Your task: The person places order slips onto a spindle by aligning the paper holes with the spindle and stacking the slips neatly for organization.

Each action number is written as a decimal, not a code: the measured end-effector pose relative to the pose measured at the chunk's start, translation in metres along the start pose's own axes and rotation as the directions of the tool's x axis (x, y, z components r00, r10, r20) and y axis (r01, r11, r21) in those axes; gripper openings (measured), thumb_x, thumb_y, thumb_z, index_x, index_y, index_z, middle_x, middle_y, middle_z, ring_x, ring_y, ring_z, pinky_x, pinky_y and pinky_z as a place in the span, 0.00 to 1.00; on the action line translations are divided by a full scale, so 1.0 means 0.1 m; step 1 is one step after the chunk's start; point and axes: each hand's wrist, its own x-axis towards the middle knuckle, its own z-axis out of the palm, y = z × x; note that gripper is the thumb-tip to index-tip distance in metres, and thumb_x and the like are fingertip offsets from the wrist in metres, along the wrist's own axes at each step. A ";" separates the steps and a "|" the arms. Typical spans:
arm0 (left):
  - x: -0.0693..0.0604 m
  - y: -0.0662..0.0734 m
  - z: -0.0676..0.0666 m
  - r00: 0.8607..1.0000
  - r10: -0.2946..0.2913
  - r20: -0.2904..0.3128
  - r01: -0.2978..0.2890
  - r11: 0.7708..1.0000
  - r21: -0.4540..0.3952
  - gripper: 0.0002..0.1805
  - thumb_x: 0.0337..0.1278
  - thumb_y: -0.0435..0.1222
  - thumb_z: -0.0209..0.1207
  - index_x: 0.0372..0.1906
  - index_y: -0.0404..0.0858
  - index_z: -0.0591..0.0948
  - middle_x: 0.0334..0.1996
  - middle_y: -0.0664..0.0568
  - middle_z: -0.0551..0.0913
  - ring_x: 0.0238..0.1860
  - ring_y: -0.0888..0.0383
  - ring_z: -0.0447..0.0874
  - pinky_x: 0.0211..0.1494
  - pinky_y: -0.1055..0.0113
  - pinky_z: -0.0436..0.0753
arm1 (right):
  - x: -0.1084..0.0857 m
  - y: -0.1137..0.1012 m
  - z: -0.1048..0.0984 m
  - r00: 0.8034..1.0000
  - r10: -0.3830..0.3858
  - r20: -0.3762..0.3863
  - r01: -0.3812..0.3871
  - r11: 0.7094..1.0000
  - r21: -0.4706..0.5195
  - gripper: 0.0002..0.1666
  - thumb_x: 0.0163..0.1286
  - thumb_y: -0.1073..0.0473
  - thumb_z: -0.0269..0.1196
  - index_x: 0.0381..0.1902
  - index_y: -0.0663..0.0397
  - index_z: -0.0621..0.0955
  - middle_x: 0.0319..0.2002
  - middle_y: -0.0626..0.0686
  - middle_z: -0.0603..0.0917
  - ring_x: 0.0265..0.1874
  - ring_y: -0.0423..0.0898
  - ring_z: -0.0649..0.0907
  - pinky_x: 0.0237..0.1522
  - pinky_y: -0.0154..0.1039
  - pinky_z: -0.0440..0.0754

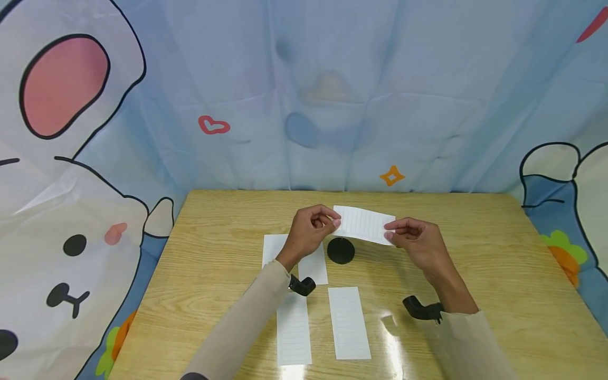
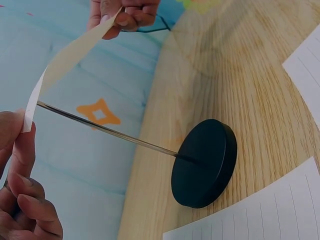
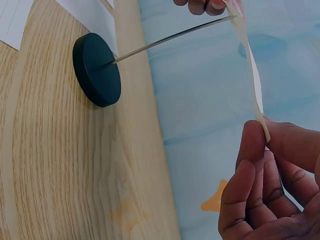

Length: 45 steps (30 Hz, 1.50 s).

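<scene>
A lined slip of white paper (image 1: pixel 363 224) is stretched sideways between my two hands. My left hand (image 1: pixel 307 232) pinches its left end between thumb and fingers; my right hand (image 1: pixel 420 240) pinches the other end. Below it stands a bill spike with a round black base (image 1: pixel 340 250). In the left wrist view its thin metal rod (image 2: pixel 110 131) rises up to the paper, close to the left hand's end. The right wrist view shows the rod's tip (image 3: pixel 232 18) at the paper; whether it has pierced the sheet I cannot tell.
Several more lined slips lie flat on the wooden table (image 1: pixel 228 221): one slip (image 1: pixel 349 323) at the front, another (image 1: pixel 293 338) to its left, and others partly under my left forearm. A printed cloth (image 1: pixel 332 105) hangs behind the table's back edge.
</scene>
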 end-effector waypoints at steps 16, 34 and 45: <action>-0.01 0.01 0.01 1.000 0.004 0.001 -0.004 0.999 0.036 0.05 0.72 0.37 0.68 0.45 0.41 0.90 0.32 0.48 0.87 0.25 0.61 0.66 0.33 0.69 0.67 | 0.01 0.04 0.02 1.000 0.010 0.003 -0.010 1.000 -0.008 0.19 0.75 0.58 0.70 0.56 0.66 0.85 0.41 0.48 0.84 0.37 0.42 0.87 0.41 0.32 0.87; -0.09 -0.23 0.06 1.000 -0.016 0.025 0.012 0.989 0.149 0.05 0.71 0.40 0.69 0.45 0.44 0.90 0.30 0.50 0.88 0.25 0.59 0.67 0.32 0.69 0.67 | -0.02 0.25 0.02 0.999 0.024 0.031 -0.023 0.999 -0.031 0.19 0.75 0.55 0.71 0.55 0.64 0.86 0.40 0.47 0.83 0.38 0.42 0.86 0.46 0.37 0.88; -0.10 -0.32 0.09 0.999 -0.048 0.015 0.045 0.982 0.182 0.05 0.69 0.39 0.70 0.45 0.44 0.90 0.29 0.51 0.88 0.22 0.60 0.65 0.29 0.70 0.66 | -0.01 0.37 0.11 1.000 0.025 0.011 -0.024 0.999 -0.036 0.17 0.74 0.58 0.71 0.54 0.64 0.87 0.43 0.55 0.82 0.38 0.44 0.85 0.44 0.36 0.89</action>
